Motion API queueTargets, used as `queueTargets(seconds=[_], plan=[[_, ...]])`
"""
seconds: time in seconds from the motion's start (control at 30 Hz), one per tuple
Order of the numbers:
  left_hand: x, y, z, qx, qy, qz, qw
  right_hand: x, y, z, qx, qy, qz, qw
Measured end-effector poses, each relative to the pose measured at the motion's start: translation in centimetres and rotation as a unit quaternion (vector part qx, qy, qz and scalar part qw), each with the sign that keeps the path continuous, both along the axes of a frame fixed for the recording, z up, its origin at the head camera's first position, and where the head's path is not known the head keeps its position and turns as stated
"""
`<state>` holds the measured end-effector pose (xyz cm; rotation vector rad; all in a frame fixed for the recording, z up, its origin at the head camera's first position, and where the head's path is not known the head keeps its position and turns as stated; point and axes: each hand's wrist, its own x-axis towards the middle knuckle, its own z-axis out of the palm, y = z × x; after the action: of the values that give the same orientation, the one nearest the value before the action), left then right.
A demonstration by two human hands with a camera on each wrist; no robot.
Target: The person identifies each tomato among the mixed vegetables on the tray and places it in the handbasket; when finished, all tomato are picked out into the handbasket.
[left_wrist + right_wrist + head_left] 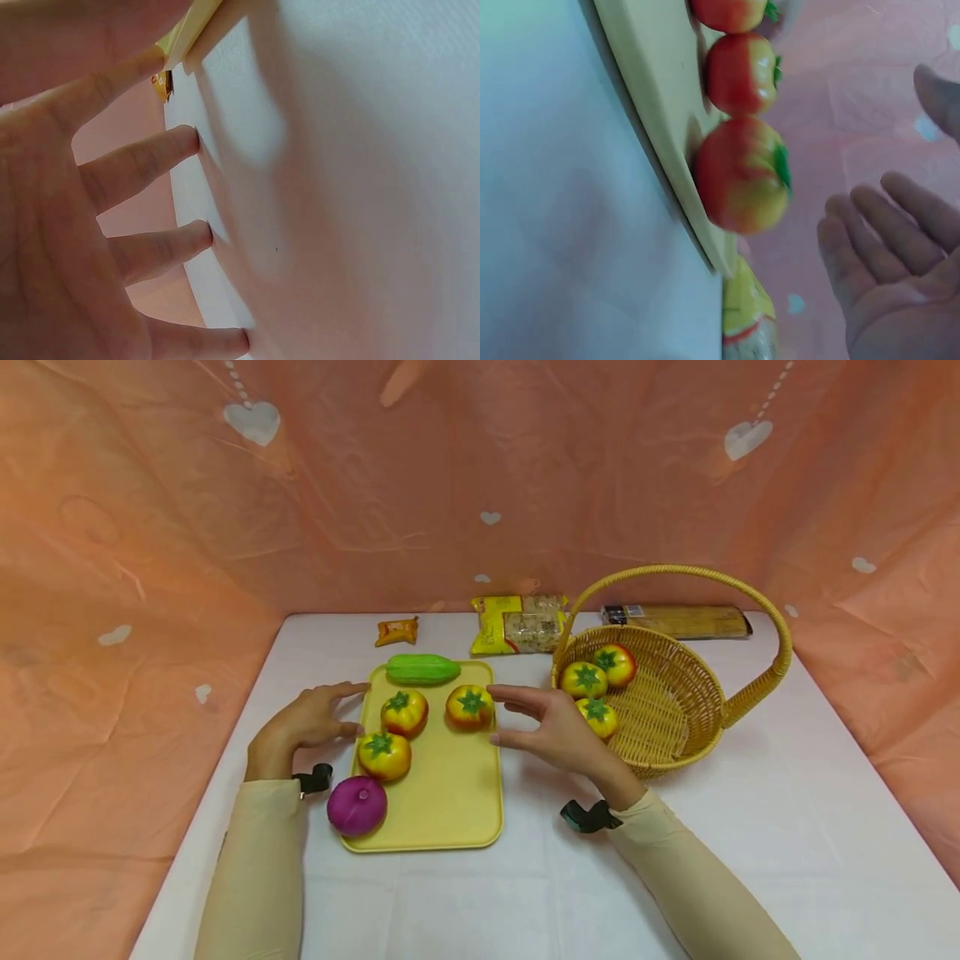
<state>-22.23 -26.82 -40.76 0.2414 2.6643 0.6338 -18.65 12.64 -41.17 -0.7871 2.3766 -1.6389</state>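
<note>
A yellow tray (450, 810) lies on the white table. On it sit three yellow-red tomatoes with green tops: one (470, 707) at the right edge, another (404, 713) to the left of that, and a third (385, 756) lower down. A green ridged vegetable (423, 669) lies along the tray's far edge, and a round purple onion-like vegetable (357, 806) is at its near left corner. My left hand (303, 727) spreads its fingers (142, 169) beside the tray's left edge, fingertips at the rim and tabletop. Beside the right-hand tomato, my right hand (551, 727) holds nothing, its fingers extended.
A wicker basket (678, 693) with a tall handle stands at the right, with three similar tomatoes (585, 680) inside. Behind are a small orange packet (397, 631), yellow food packages (517, 625) and a long pack of thin sticks (682, 621). An orange curtain (420, 485) hangs behind the table.
</note>
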Motion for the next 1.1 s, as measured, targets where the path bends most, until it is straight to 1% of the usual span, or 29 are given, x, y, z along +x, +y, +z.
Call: queueTargets(seconds=[0.2,0.33,0.47,0.57,0.7,0.9,1.1], plan=[[0.0,-0.1,0.0,0.002,-0.008,0.008,0.9999,-1.2,-2.0,-1.1,0.031,0.018,-0.052,0.998],[0.0,0.0,0.0,0.003,-0.013,0.011,0.9999,-2.2,-2.8,-2.0,0.028,0.005,-0.076,0.997],[-0.1,0.0,-0.1,0.001,-0.013,0.010,0.9999,-2.7,-3.2,-2.7,0.028,-0.030,-0.078,0.996],[-0.1,-0.1,-0.2,0.000,-0.008,0.005,1.0000,-3.0,-3.5,-3.2,0.036,-0.043,-0.077,0.995],[-0.1,0.0,-0.2,-0.001,-0.003,0.000,1.0000,-3.3,-3.5,-3.9,0.043,-0.029,-0.078,0.996],[-0.1,-0.1,-0.2,-0.002,-0.002,0.000,1.0000,-3.5,-3.6,-4.2,0.060,0.004,-0.079,0.995],[0.0,-0.1,0.0,0.000,0.007,-0.005,1.0000,-3.3,-3.6,-4.0,0.075,0.004,-0.082,0.994]])
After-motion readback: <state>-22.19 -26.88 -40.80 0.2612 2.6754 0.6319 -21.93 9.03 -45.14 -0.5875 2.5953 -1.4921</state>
